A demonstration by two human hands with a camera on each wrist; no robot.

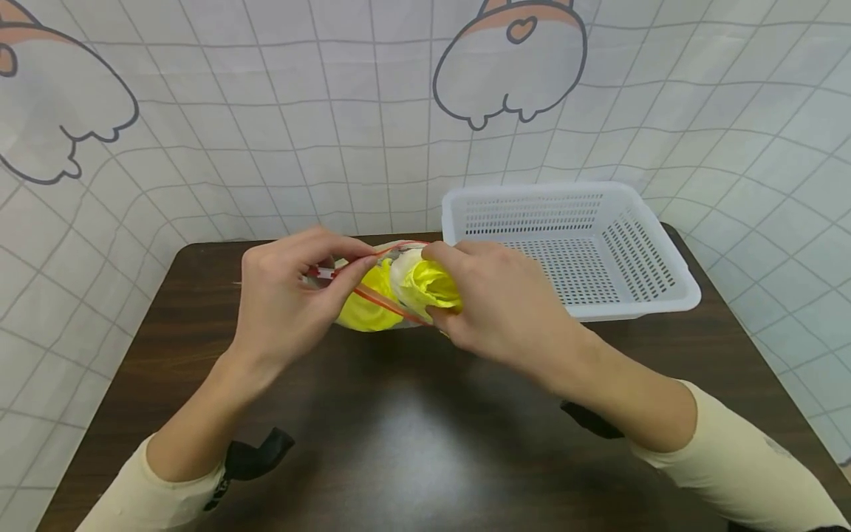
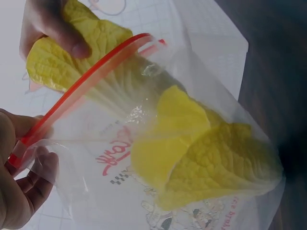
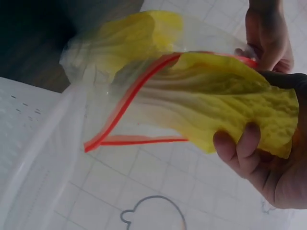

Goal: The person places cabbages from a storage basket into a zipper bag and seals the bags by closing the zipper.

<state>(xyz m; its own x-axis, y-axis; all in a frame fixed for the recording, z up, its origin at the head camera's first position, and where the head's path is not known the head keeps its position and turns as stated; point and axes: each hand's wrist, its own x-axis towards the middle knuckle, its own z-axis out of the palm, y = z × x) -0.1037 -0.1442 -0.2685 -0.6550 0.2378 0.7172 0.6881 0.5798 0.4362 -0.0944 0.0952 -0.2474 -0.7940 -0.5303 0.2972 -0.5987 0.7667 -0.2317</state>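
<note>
My left hand pinches the red-edged mouth of a clear zip bag, printed with red lettering and small figures. The mouth gapes open. Inside the bag lie yellow, wrinkled leaves that look like napa cabbage. With my right hand I hold another cabbage leaf by its frilly end, fingers on one side and thumb on the other. Its pale stem end reaches through the red zip strip into the bag. The bag hangs over the far part of the table.
A white perforated plastic basket stands at the back right of the dark wooden table. Behind the table hangs a white cloth with a grid and cartoon print. Black straps show at my sleeves.
</note>
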